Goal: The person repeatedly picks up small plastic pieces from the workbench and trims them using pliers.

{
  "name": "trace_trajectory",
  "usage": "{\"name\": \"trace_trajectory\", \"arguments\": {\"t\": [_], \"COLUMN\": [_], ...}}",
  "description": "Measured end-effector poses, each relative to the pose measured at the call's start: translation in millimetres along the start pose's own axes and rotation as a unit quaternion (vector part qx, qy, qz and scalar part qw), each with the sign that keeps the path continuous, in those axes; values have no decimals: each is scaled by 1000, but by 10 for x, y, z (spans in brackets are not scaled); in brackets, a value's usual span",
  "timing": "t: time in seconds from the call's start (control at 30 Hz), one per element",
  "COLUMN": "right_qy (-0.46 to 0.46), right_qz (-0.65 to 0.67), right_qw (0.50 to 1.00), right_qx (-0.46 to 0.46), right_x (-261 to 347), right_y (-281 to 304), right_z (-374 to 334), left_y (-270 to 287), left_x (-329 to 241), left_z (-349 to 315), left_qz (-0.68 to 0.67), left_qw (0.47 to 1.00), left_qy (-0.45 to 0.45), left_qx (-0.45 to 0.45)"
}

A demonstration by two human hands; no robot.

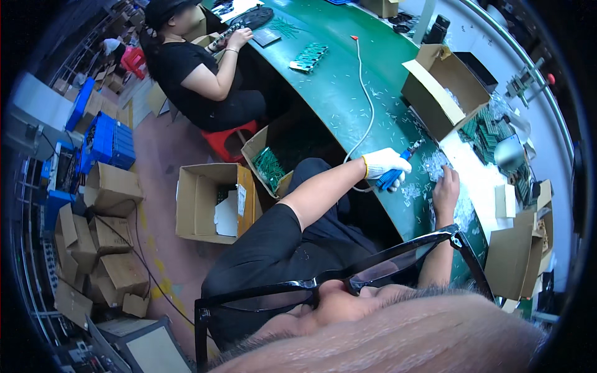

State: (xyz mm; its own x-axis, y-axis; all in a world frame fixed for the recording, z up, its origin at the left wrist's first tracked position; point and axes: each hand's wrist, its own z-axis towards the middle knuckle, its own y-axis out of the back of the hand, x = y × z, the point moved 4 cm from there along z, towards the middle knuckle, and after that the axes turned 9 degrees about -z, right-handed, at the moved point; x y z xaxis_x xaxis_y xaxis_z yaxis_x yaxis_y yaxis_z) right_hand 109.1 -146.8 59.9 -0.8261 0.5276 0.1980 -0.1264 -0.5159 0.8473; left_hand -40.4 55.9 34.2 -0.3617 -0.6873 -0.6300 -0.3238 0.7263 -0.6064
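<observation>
My left hand (pixel 384 164), in a white knitted glove with a yellow cuff, is closed around blue-handled nippers (pixel 393 176). Their metal tip points toward the back right, over the green table. To the right, my bare right hand (pixel 446 194) has its fingers bent down beside a heap of small clear plastic pieces (pixel 435 163). Whatever those fingertips pinch, if anything, is too small to make out. More clear pieces (pixel 410 193) lie between the two hands. A pale hose (pixel 370 105) with a red end crosses the table and passes behind my left wrist.
An open cardboard box (pixel 435 99) stands at the back right, near stacked green circuit boards (pixel 491 140). Another carton (pixel 513 258) is at the right. Green boards (pixel 309 57) lie farther off. A co-worker (pixel 199 74) sits at the far left, with open boxes (pixel 208 202) on the floor.
</observation>
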Motion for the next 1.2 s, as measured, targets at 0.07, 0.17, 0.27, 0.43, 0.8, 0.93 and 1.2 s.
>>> {"name": "trace_trajectory", "arguments": {"t": [0.07, 0.17, 0.27, 0.43, 0.8, 0.93, 1.2], "right_qy": [2, -23, -84, -152, -190, -217, -227], "right_qz": [26, 37, 58, 145, 381, 394, 438], "right_qw": [999, 997, 993, 976, 903, 893, 868], "right_qx": [-20, -71, -66, -61, -65, -24, -55], "right_x": [-13, -92, -179, -295, -240, -340, -255], "right_y": [89, 171, 215, 43, -153, -252, -220], "right_z": [-156, -299, -392, -405, -434, -468, -409], "left_y": [23, 43, -16, 2, 2, -48, -228], "left_x": [90, 124, 148, 94, 7, -42, -256], "left_z": [-60, -24, -35, -190, -324, -321, -494], "left_qz": [-17, -6, 6, 32, 68, 127, 142], "left_qw": [1000, 1000, 999, 997, 994, 990, 982], "left_qy": [-10, -15, -24, -71, -80, -67, -106], "left_qx": [12, 13, 20, 24, 16, -2, 62]}}
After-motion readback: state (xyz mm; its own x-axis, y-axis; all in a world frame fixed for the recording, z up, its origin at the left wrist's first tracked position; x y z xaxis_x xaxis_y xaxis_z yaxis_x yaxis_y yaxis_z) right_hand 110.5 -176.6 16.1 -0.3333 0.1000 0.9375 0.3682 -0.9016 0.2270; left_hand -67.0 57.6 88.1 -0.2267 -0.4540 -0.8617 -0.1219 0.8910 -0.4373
